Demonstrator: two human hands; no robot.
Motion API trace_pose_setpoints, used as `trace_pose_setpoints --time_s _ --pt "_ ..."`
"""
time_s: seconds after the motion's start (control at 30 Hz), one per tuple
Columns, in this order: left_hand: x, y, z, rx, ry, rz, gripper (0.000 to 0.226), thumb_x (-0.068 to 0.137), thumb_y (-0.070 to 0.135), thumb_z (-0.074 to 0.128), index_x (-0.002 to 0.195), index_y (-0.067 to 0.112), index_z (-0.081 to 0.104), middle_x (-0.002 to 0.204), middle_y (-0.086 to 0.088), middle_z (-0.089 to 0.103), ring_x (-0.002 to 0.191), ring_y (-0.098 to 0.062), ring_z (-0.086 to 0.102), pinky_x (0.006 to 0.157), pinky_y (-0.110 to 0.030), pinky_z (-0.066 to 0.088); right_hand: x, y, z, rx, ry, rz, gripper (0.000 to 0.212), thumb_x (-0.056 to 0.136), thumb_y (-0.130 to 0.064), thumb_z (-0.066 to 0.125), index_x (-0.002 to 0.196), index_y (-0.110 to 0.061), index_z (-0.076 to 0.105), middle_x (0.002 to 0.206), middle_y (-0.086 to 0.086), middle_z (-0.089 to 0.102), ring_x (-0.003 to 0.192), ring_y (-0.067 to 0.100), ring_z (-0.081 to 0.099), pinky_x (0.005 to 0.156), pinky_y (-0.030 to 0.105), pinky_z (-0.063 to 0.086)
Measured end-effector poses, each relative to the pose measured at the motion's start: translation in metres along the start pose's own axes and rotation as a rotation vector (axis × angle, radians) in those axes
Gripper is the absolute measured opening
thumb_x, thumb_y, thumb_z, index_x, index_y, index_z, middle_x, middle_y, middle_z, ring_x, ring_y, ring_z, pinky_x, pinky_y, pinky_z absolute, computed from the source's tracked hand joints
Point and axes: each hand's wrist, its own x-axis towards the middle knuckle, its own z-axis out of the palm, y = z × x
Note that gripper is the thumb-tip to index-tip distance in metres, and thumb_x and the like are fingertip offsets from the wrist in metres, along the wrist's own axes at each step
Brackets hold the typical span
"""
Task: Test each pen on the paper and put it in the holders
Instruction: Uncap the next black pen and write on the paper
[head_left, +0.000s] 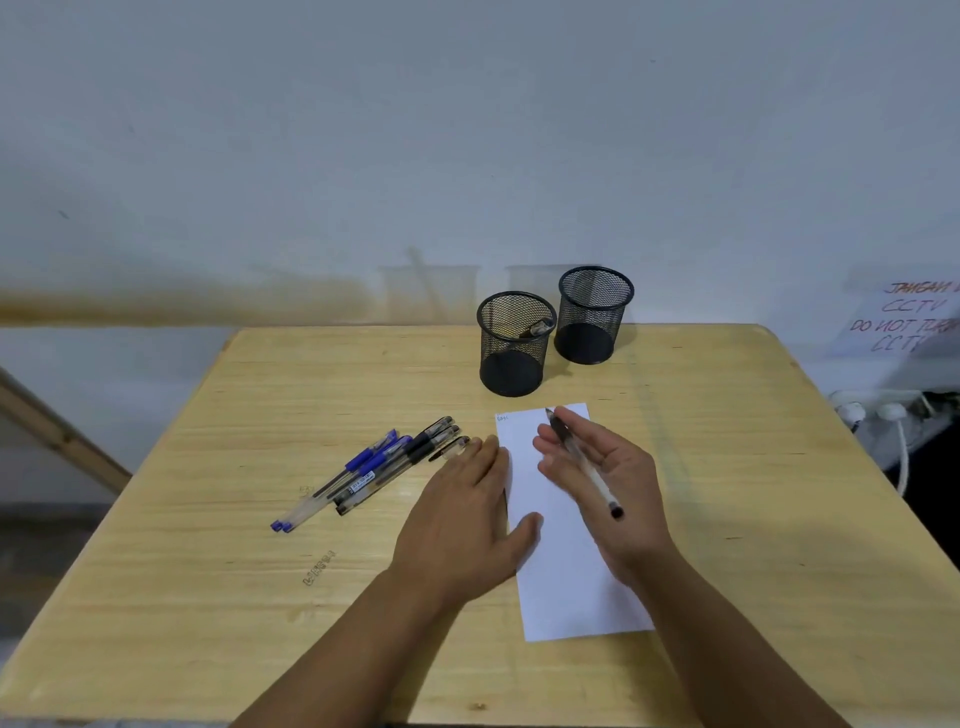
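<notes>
Right hand gripping a black pen over white paper, left hand flat beside it.

The right hand (605, 478), just right of frame centre, is loosely curled, fingers part spread, holding a black pen (584, 462) with a clear barrel, its tip over the top edge of the paper (566, 587). The left hand (467, 514) lies open and flat, palm down, thumb resting on the paper's left edge, fingertips just beside a cluster of loose pens (374, 470), blue and black with clear plastic barrels, at centre left. The paper is a smooth narrow rectangle on a pale wood-grain worktop (260, 597). Above centre stand two round black wire-mesh holders, touching: the left holder (514, 345) contains one pen, the right holder (592, 317) looks empty.
</notes>
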Motion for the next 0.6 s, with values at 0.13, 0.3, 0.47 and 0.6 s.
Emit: trace_pose_setpoints --time_s 0.13,0.3,0.47,0.6 --pt "0.001 0.000 0.001 0.005 0.029 0.001 0.080 0.092 0.060 0.040 0.156 0.018 0.018 0.165 0.002 0.014 0.151 -0.013 0.007 0.119 -0.026 0.007 0.029 -0.003 0.002 -0.123 0.066 -0.070 0.033 0.086 -0.007 0.073 0.118 -0.011 0.069 0.106 0.001 0.076 0.102 0.011 0.071 0.092 0.035 0.057" --pt "0.003 -0.003 0.004 0.011 0.034 0.009 0.080 0.091 0.061 0.039 0.155 0.018 0.020 0.164 0.002 0.016 0.151 -0.013 0.008 0.119 -0.027 0.009 0.064 0.003 0.010 -0.267 0.012 -0.063 0.021 0.088 -0.015 0.071 0.106 -0.024 0.073 0.101 -0.004 0.075 0.095 0.010 0.070 0.091 0.040 0.058" --pt "0.005 -0.005 0.005 0.016 0.033 0.022 0.081 0.090 0.062 0.039 0.155 0.018 0.021 0.164 0.002 0.017 0.151 -0.013 0.008 0.118 -0.026 0.007 0.080 0.009 0.020 -0.385 -0.028 -0.096 0.011 0.091 -0.019 0.067 0.101 -0.021 0.072 0.093 -0.019 0.070 0.088 -0.009 0.065 0.075 0.005 0.047" --pt "0.006 -0.004 0.005 0.010 0.030 0.029 0.081 0.089 0.061 0.040 0.155 0.017 0.022 0.164 0.001 0.016 0.151 -0.012 0.006 0.117 -0.023 0.003 0.085 0.021 0.020 -0.377 0.007 -0.063 0.009 0.093 -0.023 0.064 0.098 -0.019 0.070 0.090 -0.010 0.073 0.089 0.005 0.069 0.085 0.025 0.055"
